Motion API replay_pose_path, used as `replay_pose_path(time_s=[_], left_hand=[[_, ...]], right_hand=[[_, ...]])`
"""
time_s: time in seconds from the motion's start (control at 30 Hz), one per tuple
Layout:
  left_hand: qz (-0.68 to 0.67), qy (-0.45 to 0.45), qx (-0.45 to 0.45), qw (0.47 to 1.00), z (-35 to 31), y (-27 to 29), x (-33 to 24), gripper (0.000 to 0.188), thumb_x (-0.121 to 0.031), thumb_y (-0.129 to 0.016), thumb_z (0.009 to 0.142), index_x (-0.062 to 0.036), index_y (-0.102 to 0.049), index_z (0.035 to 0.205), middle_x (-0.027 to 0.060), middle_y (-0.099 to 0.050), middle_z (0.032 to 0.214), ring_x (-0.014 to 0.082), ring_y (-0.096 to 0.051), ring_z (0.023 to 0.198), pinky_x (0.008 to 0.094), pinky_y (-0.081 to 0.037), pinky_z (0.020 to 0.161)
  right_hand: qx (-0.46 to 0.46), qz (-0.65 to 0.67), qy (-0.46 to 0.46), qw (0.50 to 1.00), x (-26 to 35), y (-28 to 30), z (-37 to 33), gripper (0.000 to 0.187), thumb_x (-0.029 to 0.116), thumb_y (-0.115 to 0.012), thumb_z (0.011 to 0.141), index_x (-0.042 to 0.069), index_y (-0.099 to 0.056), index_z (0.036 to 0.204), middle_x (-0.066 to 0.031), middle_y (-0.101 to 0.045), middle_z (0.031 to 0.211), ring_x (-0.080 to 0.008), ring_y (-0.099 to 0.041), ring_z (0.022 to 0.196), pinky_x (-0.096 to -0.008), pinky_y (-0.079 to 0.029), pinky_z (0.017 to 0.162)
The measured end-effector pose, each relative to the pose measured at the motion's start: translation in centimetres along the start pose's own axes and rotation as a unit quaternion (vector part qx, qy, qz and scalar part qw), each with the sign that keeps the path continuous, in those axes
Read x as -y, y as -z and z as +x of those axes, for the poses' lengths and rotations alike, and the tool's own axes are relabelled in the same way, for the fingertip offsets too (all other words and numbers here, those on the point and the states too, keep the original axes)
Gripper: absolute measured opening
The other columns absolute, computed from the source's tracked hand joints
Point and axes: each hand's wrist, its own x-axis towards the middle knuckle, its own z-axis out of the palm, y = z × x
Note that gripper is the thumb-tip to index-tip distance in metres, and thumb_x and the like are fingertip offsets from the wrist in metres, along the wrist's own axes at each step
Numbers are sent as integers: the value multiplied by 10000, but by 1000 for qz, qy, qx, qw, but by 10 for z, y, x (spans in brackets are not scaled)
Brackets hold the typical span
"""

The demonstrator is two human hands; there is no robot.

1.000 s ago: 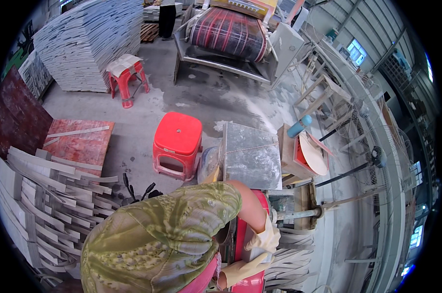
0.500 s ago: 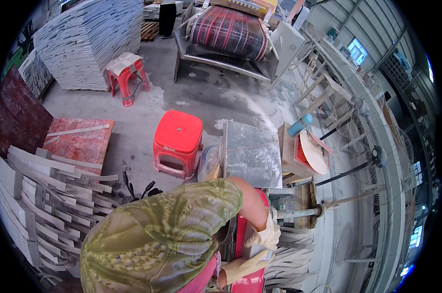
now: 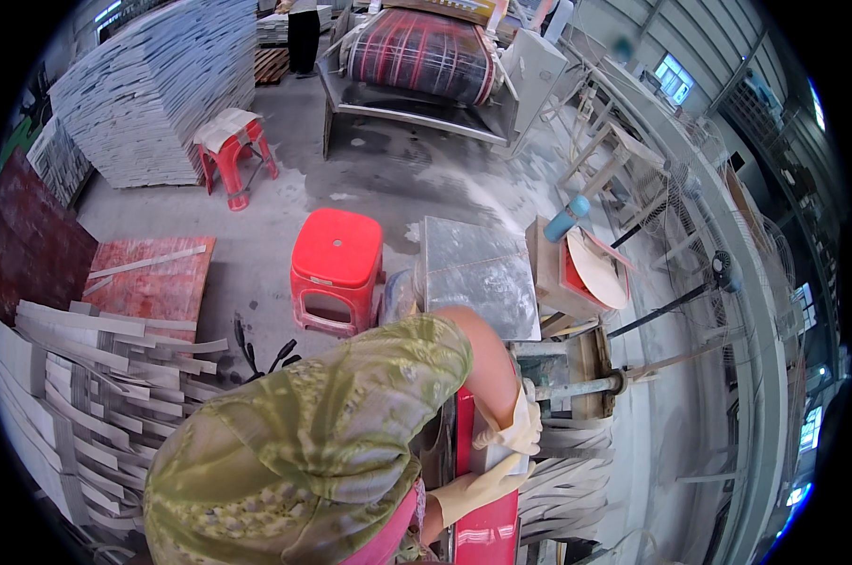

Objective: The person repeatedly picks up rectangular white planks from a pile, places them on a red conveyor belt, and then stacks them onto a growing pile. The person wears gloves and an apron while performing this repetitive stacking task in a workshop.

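Nearest, at the lower edge, is the green patterned clothing [image 3: 294, 424] of the person, which covers much of the near left part. From it the two gloved hands come toward the right. The right hand [image 3: 482, 492] is the nearer one; its fingers lie along the near side of a pale piece [image 3: 487, 459]. The left hand [image 3: 513, 428] is just beyond, bent over the far side of the same piece. Both seem to touch it, but I cannot tell whether the fingers are closed on it, because the gloves hide this. The piece is between the hands, above a glossy red surface [image 3: 487, 539].

Compared with half a second ago, the whole view has moved a little, and more of the red surface is seen on the near side. The hands and the piece keep almost the same position to each other, so I judge that the handling continues at one place.

Right of the hands are bent pale strips [image 3: 567, 490]; more strips [image 3: 106, 377] are piled at the left. Farther away are a grey slab [image 3: 478, 282], a red stool [image 3: 337, 250] and, farthest, a machine with a striped belt [image 3: 421, 56].
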Motion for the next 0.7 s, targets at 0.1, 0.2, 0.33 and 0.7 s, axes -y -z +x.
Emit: replay_pose_path(time_s=[0.1, 0.2, 0.33, 0.7], left_hand=[[18, 8, 20, 1000, -3, 8, -2, 917, -516, -867, 549, -28, -537, 1252, 110, -662, 1167, 294, -667, 1085, 760, -428, 829], [32, -4, 6, 999, -10, 13, -1, 886, -547, -867, 538, -36, -567, 1197, 129, -685, 1088, 332, -697, 1005, 649, -491, 835], [43, -17, -24, 999, -10, 7, 3, 875, -558, -870, 515, -41, -586, 1160, 139, -684, 1069, 327, -699, 987, 536, -548, 853], [15, -40, -44, 998, -12, 2, 13, 826, -509, -876, 519, -28, -585, 1125, 138, -687, 1023, 333, -701, 945, 439, -566, 840]], right_hand=[[6, 15, -2, 1000, 2, -3, 5, 647, 235, -578, 983, -48, -331, 1510, -257, -400, 1499, -357, -433, 1371, -458, -351, 1143], [10, 28, -6, 1000, 4, -4, 8, 648, 233, -580, 982, -48, -331, 1510, -257, -401, 1498, -357, -434, 1370, -458, -352, 1143], [20, 38, -8, 999, 5, -6, 8, 648, 230, -583, 981, -48, -332, 1509, -256, -403, 1496, -356, -436, 1369, -458, -353, 1142], [15, 53, -36, 998, 12, -15, -1, 649, 221, -590, 977, -50, -332, 1508, -255, -408, 1493, -354, -440, 1367, -456, -356, 1140]])
